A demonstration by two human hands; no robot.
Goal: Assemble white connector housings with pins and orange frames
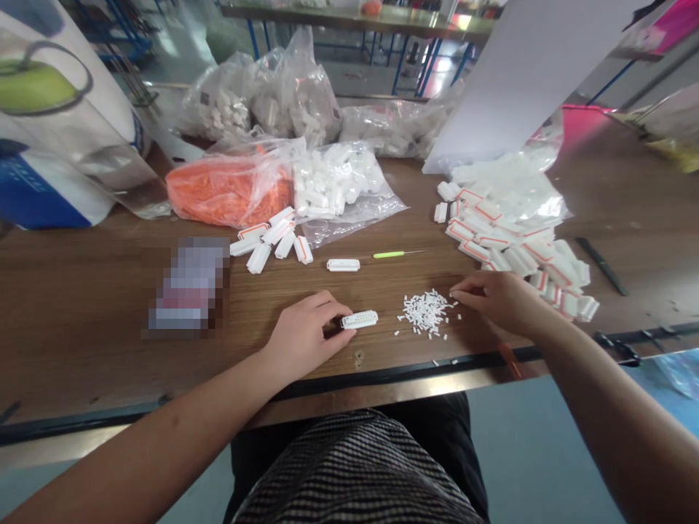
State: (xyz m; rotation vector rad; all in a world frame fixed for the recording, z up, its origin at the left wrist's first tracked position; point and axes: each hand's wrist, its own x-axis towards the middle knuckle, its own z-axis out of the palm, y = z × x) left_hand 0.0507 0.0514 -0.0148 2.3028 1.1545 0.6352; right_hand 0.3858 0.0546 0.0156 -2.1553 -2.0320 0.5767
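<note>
Pinching a white connector housing (pixel 359 319), the left hand (pixel 306 336) sits left of the small white pins (pixel 426 313) — the right hand (pixel 502 302), fingers curled, just beside them.

2 bare forearms (pixel 164 429) reach in from the lower corners and cross the workbench edge (pixel 382 376). The left hand (pixel 303 336) sits just beyond that edge, knuckles up, its fingers curled inward. The right hand (pixel 502 302) rests farther beyond it, palm down, with its fingers loosely bunched and pointing left, toward the other hand.
</note>
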